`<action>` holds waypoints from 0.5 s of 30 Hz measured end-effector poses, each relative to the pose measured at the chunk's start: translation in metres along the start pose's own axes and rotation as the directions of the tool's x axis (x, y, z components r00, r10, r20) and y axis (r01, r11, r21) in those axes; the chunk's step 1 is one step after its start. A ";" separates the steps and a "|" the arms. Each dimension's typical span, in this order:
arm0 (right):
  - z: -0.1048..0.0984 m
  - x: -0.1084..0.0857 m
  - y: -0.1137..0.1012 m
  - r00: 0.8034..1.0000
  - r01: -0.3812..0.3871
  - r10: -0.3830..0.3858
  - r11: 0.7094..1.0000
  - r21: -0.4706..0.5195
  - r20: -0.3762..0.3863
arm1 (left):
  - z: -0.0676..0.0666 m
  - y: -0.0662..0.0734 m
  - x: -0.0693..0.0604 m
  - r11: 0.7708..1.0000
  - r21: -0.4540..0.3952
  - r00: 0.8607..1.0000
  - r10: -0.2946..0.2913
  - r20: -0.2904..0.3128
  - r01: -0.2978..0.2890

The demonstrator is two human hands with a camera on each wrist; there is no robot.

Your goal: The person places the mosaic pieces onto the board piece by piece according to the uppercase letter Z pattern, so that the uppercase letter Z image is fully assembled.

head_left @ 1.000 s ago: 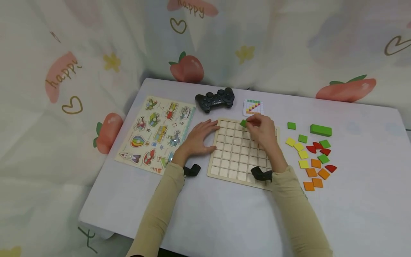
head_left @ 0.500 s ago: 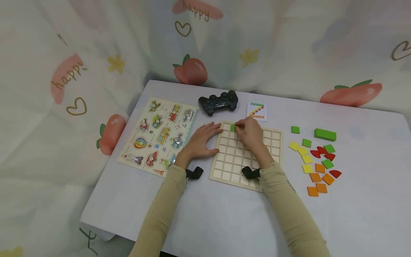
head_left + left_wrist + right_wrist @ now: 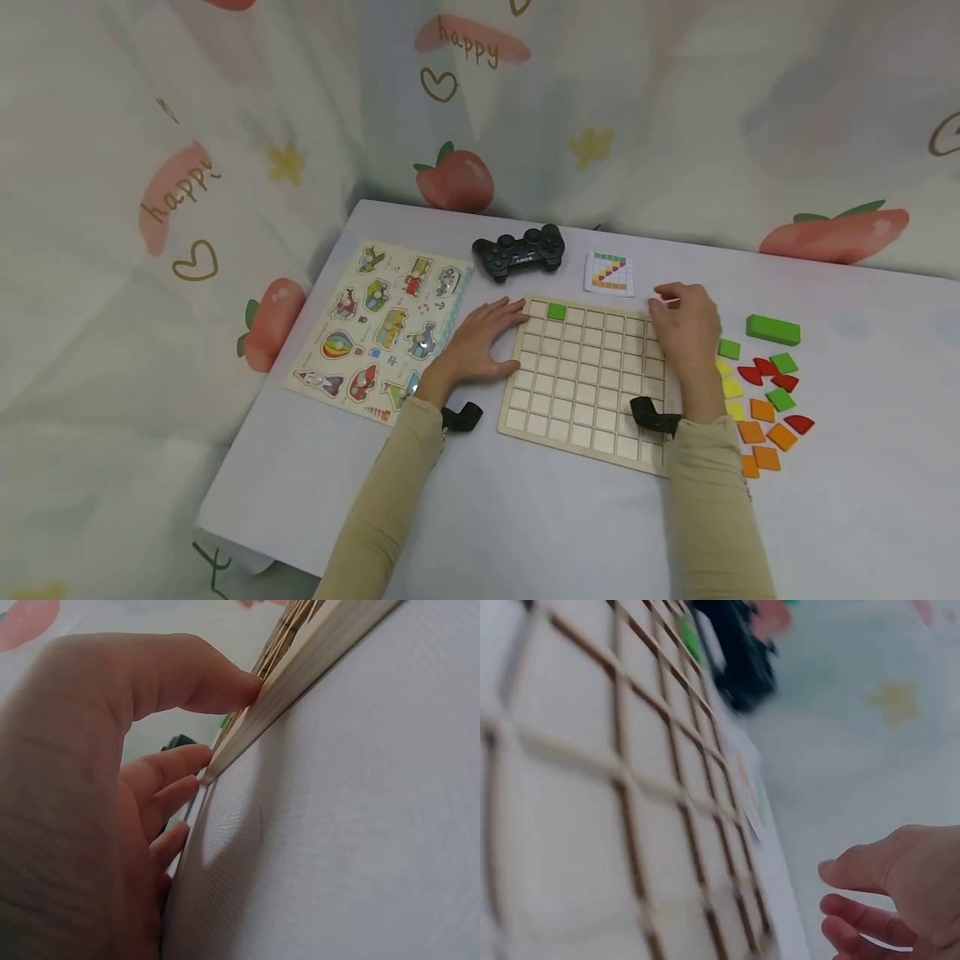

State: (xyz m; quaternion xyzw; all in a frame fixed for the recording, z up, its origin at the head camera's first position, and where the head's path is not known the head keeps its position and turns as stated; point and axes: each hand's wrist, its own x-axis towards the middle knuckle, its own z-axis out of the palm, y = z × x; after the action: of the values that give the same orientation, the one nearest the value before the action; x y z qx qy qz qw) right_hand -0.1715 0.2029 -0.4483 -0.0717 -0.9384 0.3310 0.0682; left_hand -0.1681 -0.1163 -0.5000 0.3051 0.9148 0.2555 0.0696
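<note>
A wooden grid board (image 3: pixel 592 367) lies on the white table. One green square tile (image 3: pixel 556 312) sits in its top row, second cell from the left. My left hand (image 3: pixel 483 342) touches the board's left edge with spread fingers; in the left wrist view the thumb (image 3: pixel 217 686) presses the wooden rim. Over the board's upper right corner hovers my right hand (image 3: pixel 686 325), fingers loosely bent and holding nothing. Right of it lie a green tile (image 3: pixel 729 349), yellow tiles (image 3: pixel 732 387), orange tiles (image 3: pixel 767 457) and red wedge pieces (image 3: pixel 799 425), some partly hidden by the arm.
Behind the board lie a pattern card (image 3: pixel 609 273) and a black game controller (image 3: pixel 519 252). A picture puzzle board (image 3: pixel 378 333) is at the left. A long green block (image 3: pixel 773 329) stands at the right. A printed curtain (image 3: pixel 675 125) hangs behind the table.
My right hand has let go of the green tile in the top row and moved right, away from it. The left hand stays on the board's edge. The head view has shifted slightly.
</note>
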 end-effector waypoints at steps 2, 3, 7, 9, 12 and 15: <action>-0.014 0.000 0.017 0.998 -0.061 0.060 0.998 -0.028 -0.031 | 0.001 0.002 -0.001 1.000 -0.012 1.000 0.001 -0.008 -0.002; -0.020 0.000 0.025 0.996 -0.081 0.080 0.996 -0.039 -0.035 | 0.001 0.002 -0.001 1.000 -0.013 1.000 0.004 -0.011 -0.004; -0.031 0.001 0.048 0.995 -0.096 0.098 0.992 -0.080 0.025 | 0.000 0.001 -0.003 1.000 -0.011 1.000 0.004 -0.013 -0.004; -0.032 0.001 0.054 0.992 -0.092 0.098 0.992 -0.085 0.074 | 0.000 0.000 -0.005 1.000 -0.009 1.000 0.001 -0.009 -0.002; -0.031 0.001 0.059 0.990 -0.077 0.088 0.992 -0.098 0.115 | 0.000 0.000 -0.005 1.000 -0.014 1.000 0.001 -0.003 -0.001; -0.032 0.002 0.061 0.991 -0.053 0.066 0.993 -0.106 0.119 | 0.000 0.001 -0.003 1.000 -0.020 1.000 0.001 -0.012 -0.001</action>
State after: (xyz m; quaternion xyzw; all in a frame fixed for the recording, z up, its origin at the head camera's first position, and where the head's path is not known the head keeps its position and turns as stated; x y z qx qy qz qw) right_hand -0.1623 0.2700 -0.4616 -0.0826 -0.9541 0.2879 -0.0032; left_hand -0.1650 -0.1177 -0.4999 0.3033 0.9124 0.2665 0.0670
